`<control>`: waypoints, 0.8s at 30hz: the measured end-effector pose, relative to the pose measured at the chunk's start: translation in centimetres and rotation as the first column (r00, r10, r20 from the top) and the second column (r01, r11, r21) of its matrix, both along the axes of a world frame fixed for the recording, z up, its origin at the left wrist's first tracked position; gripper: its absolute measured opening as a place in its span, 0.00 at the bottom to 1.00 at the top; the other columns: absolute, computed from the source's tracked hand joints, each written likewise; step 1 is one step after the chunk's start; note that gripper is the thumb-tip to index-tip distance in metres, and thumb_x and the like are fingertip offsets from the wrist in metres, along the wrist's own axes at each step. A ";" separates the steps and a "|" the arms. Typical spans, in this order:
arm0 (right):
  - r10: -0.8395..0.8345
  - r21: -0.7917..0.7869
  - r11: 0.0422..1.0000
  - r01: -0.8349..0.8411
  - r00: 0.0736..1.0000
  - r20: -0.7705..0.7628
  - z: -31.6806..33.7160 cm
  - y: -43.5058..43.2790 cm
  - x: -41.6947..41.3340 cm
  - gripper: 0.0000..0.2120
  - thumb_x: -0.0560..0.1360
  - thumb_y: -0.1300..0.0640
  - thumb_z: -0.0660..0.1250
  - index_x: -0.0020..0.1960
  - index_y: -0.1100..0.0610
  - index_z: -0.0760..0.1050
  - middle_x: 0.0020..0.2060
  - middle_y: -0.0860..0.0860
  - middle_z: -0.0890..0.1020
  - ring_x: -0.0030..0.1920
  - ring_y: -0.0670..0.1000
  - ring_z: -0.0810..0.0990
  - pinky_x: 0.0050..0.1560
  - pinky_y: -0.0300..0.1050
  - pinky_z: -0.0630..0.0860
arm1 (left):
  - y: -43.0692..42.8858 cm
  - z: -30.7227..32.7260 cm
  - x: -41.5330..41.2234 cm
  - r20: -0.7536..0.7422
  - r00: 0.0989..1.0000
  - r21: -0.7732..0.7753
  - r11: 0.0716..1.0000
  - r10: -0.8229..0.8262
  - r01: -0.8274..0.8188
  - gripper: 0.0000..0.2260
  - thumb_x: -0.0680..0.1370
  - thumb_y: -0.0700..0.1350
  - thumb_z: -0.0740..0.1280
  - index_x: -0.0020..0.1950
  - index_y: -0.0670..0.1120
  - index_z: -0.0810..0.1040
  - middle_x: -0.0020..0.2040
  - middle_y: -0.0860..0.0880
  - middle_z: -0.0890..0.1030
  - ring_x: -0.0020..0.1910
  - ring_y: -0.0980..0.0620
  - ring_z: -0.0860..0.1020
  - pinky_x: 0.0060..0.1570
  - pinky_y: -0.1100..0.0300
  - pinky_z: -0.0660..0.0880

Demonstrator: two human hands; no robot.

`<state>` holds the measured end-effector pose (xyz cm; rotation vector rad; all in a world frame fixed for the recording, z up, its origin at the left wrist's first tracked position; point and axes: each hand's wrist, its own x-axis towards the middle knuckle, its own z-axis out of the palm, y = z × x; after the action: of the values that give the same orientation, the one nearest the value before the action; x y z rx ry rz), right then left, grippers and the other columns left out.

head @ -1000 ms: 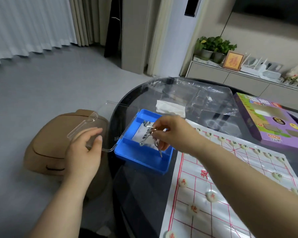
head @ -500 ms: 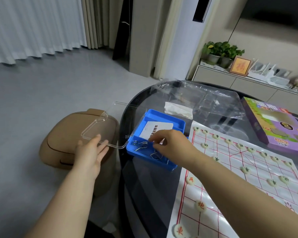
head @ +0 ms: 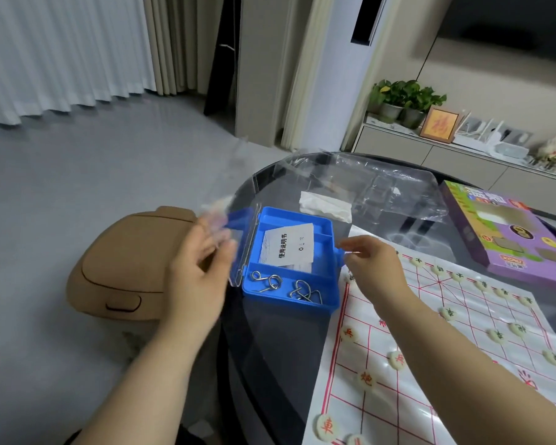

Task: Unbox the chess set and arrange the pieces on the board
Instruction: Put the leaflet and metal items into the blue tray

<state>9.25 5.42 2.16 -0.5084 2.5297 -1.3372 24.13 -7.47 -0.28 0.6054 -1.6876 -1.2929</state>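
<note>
Grey floor, pale curtains and a brown bin (head: pixel 122 268) lie beyond the left edge of the round dark bench (head: pixel 270 364). At that edge sits the blue box (head: pixel 305 301), its clear lid (head: pixel 250 242) standing up along its left wall. Inside lie a printed leaflet (head: pixel 288 248) in the far part and two wire puzzles (head: pixel 286 289) in the near one.

Your left hand (head: pixel 199 271) reaches in from the lower left with the forearm off the bench. The palm faces the lid and the fingers are raised against it. They are smeared with blur, so you cannot tell whether they grip it.

Your right hand (head: pixel 371 263) comes in from the lower right, forearm crossing the board (head: pixel 430 364). Its fingers are curled, with forefinger and thumb closed together on the small tab of the box's right wall.

Your board lies flat just right of the box, running to the bench's near edge. Round pieces (head: pixel 398 359) sit on its lines. Toward the far edge lie crumpled clear wrap (head: pixel 382 187) and a white tissue (head: pixel 325 205). A purple carton (head: pixel 511 232) rests at the right edge.
</note>
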 end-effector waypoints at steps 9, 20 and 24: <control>-0.030 -0.202 0.974 0.105 0.939 0.343 0.1 0.5 -0.6 0.12 0.75 0.73 0.54 0.47 0.63 0.74 0.43 0.56 0.77 0.40 0.53 0.78 0.42 0.42 0.78 | 2.8 -2.2 -2.5 0.478 0.869 -0.725 0.617 0.130 0.307 0.10 0.63 0.45 0.69 0.43 0.50 0.83 0.44 0.53 0.84 0.44 0.54 0.82 0.41 0.60 0.78; -0.028 -0.250 0.957 0.145 0.908 0.418 -0.5 -0.1 -1.3 0.06 0.76 0.69 0.59 0.46 0.61 0.73 0.35 0.53 0.75 0.36 0.48 0.75 0.41 0.38 0.75 | 2.7 -1.1 -3.9 0.524 0.828 -0.626 0.749 0.199 0.217 0.07 0.70 0.48 0.70 0.35 0.46 0.80 0.36 0.49 0.80 0.38 0.47 0.78 0.41 0.57 0.72; 0.006 -0.222 0.970 0.097 0.906 0.424 0.2 -1.1 -1.2 0.08 0.77 0.67 0.56 0.50 0.61 0.73 0.42 0.56 0.77 0.44 0.55 0.79 0.43 0.41 0.77 | 1.4 -1.0 -4.2 0.680 0.727 -0.245 0.964 0.097 0.100 0.31 0.71 0.53 0.69 0.70 0.46 0.62 0.72 0.47 0.59 0.69 0.46 0.61 0.66 0.54 0.60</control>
<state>8.02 4.37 2.36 -0.1708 2.0528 -1.5818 19.92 -6.05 -1.27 1.0039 -2.4216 -0.8402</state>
